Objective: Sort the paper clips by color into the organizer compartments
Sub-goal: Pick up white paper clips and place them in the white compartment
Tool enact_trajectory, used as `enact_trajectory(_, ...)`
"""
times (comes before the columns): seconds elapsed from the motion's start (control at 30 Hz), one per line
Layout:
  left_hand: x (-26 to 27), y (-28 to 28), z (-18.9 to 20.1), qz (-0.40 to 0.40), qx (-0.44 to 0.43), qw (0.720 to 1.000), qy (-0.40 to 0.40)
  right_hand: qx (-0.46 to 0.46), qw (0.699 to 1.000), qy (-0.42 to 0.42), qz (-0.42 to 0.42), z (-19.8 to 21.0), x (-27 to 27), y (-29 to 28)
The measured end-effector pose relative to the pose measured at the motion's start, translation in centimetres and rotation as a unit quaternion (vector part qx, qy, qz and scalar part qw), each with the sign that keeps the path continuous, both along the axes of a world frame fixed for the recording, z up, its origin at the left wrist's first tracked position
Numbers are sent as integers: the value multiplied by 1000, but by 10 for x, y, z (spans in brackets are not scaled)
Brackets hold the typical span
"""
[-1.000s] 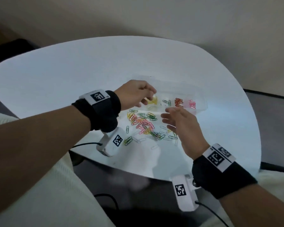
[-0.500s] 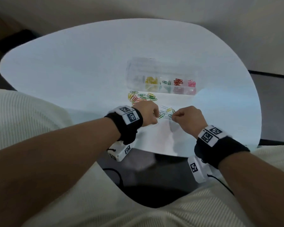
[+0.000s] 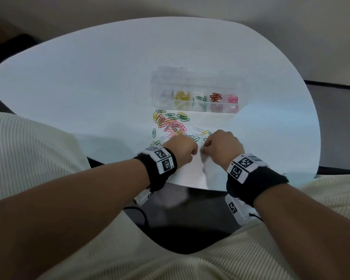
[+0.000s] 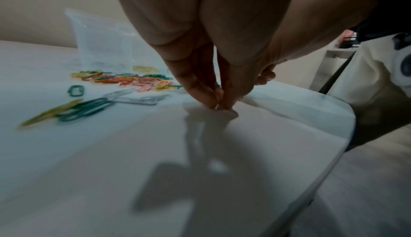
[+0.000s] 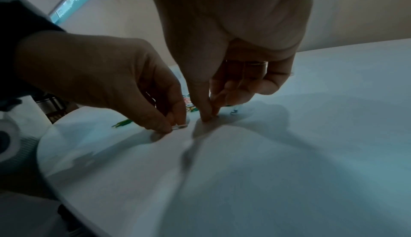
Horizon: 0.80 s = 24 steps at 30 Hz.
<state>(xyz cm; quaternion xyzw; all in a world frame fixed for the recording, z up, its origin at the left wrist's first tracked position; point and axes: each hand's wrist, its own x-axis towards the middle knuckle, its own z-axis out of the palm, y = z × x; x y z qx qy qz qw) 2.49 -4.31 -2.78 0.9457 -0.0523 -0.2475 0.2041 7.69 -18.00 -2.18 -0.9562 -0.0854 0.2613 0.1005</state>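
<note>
Head view: organizer [image 3: 194,110] compartments hold color-sorted clips [image 3: 181,96].

Table [image 3: 89,77] white. Organizer [image 3: 194,87] clear; inside it yellow clips [image 3: 181,96], green [image 3: 201,98], red [image 3: 215,97], pink [image 3: 232,99]. My pile [image 3: 170,123]: yellow, green, pink, orange, silver mixed. My wristbands [image 3: 160,170] black, with black-white square codes. My trousers [image 3: 28,148] cream, ribbed.

right hand [image 5: 222,86] fingertips on white table [image 5: 289,152], left hand [image 5: 111,82] pinching silver clip [image 5: 180,126]
</note>
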Motion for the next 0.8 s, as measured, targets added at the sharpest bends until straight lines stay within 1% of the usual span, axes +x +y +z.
enact_trajectory(0.13, 0, -5, -1, -35, 27, 999, 3, -21, 1000, 7, 5, -6, -2, 5)
enact_trajectory(0.23, 1, -2, 1, -31, 14, 999, -12, -46, 999, -7, 29, -9, -6, 5)
enact_trajectory(0.33, 3, 6, 7, 19, -31, 999, -36, -35, 999, -3, 23, -4, -6, 2)
enact_trajectory(0.4, 7, 11, 12, 57, -56, 996, -49, 7, 1000, -12, -5, 2, -1, 0)
enact_trajectory(0.47, 13, 19, 13, 98, -64, 992, -52, 46, 999, -19, -22, 9, 6, 0)
enact_trajectory(0.53, 18, 26, 14, 142, -62, 987, -34, 36, 999, 9, 4, 12, 9, -1)
enact_trajectory(0.6, 22, 32, 18, 149, -53, 987, -21, -1, 999, 40, 34, 9, 6, -2)
enact_trajectory(0.67, 23, 32, 20, 160, -41, 986, -2, -12, 998, 42, 41, 4, 3, -3)
enact_trajectory(0.7, 23, 31, 20, 144, -16, 989, 6, -12, 998, 40, 40, 2, 3, -2)
enact_trajectory(0.8, 22, 36, 14, 146, -7, 989, 3, -28, 998, 42, 42, 1, 0, 2)
